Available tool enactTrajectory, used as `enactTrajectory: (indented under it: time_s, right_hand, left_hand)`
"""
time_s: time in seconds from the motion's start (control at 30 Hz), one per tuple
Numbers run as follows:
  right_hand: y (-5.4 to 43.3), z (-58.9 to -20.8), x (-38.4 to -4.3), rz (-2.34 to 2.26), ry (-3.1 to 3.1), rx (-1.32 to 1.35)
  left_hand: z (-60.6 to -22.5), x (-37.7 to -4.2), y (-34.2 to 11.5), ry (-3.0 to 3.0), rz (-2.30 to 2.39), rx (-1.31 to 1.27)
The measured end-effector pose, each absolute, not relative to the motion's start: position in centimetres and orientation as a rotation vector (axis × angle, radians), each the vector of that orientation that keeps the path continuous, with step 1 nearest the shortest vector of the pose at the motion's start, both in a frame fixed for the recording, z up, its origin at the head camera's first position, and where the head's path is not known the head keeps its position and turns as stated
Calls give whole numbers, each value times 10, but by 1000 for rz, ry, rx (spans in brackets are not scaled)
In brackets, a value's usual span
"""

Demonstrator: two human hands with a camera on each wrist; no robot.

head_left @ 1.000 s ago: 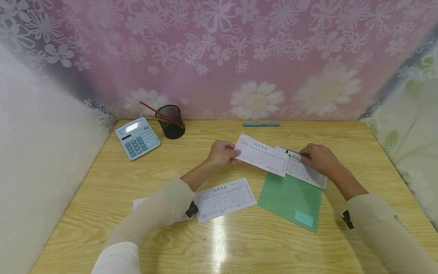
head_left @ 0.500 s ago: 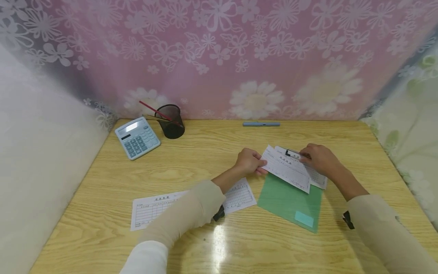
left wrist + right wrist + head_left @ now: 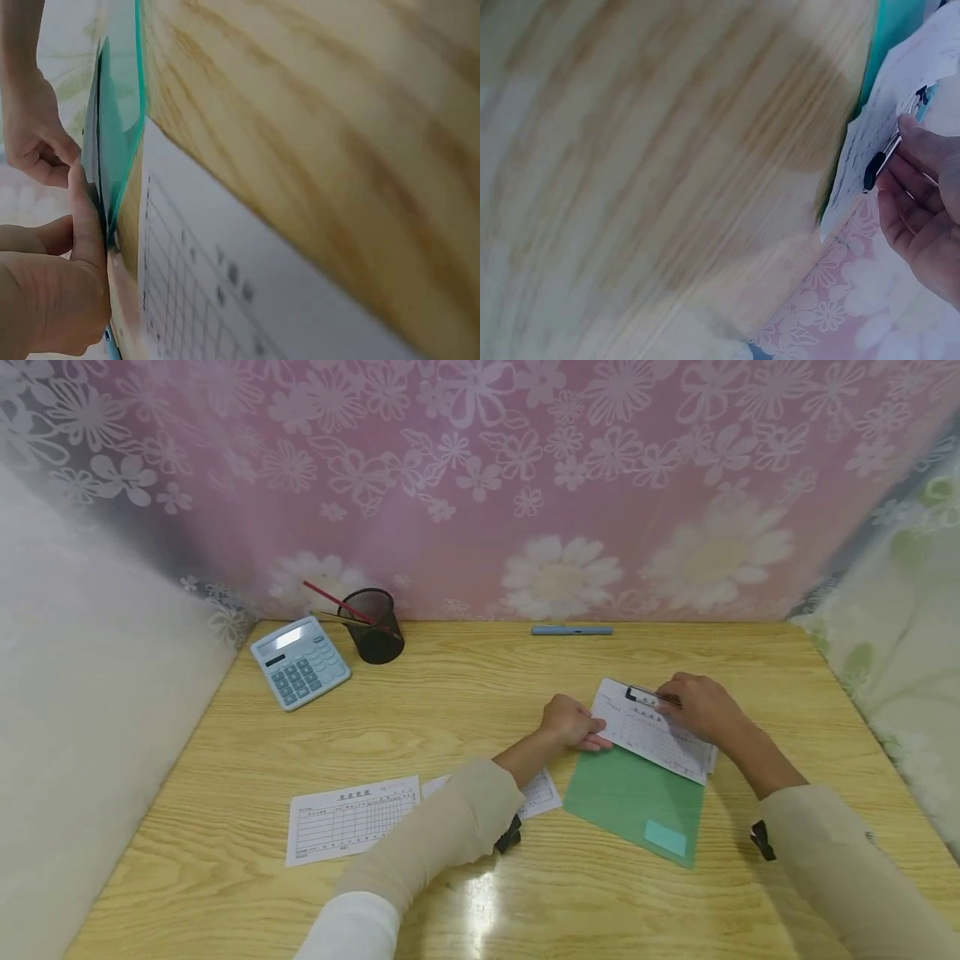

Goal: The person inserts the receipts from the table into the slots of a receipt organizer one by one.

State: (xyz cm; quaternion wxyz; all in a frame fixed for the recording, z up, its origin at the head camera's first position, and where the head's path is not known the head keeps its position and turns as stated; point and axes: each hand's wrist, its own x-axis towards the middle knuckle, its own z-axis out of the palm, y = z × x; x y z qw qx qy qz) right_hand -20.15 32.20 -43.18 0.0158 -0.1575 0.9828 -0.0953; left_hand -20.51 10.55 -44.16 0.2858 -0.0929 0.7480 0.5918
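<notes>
In the head view my left hand (image 3: 573, 723) pinches the left edge of a printed paper form (image 3: 645, 739). That form lies over other paper on a green clipboard (image 3: 630, 802), its top close to the metal clip (image 3: 643, 696). My right hand (image 3: 696, 703) grips this clip at the board's far edge; the right wrist view shows thumb and fingers on the clip (image 3: 885, 156). Seen from the left wrist, the thumb and forefinger of my left hand (image 3: 64, 292) are at the clipboard's edge (image 3: 120, 127). How far the paper reaches under the clip is hard to tell.
Two more printed forms, one (image 3: 352, 821) at left and one (image 3: 542, 793) partly under my left sleeve, lie on the wooden table (image 3: 225, 893). A blue calculator (image 3: 300, 664), a black mesh pen cup (image 3: 378, 631) and a blue pen (image 3: 572, 630) sit along the back.
My left hand has moved right with the form, from beside the clipboard to over it, so the form now overlaps the paper there. My right hand has stayed at the clip.
</notes>
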Motion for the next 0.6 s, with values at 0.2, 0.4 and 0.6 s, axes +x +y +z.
enactTrajectory:
  time_s: [0.2, 0.4, 0.6]
  right_hand:
    - [320, -431, -202, -293, 3058, -485]
    - [320, -432, -201, -285, 3059, -498]
    - [321, -432, -200, -307, 3067, -547]
  left_hand:
    - [-446, -211, 117, 2055, 1541, -338]
    - [-448, -210, 123, 2126, 1503, -347]
    - [-448, -203, 125, 2246, 1498, -304]
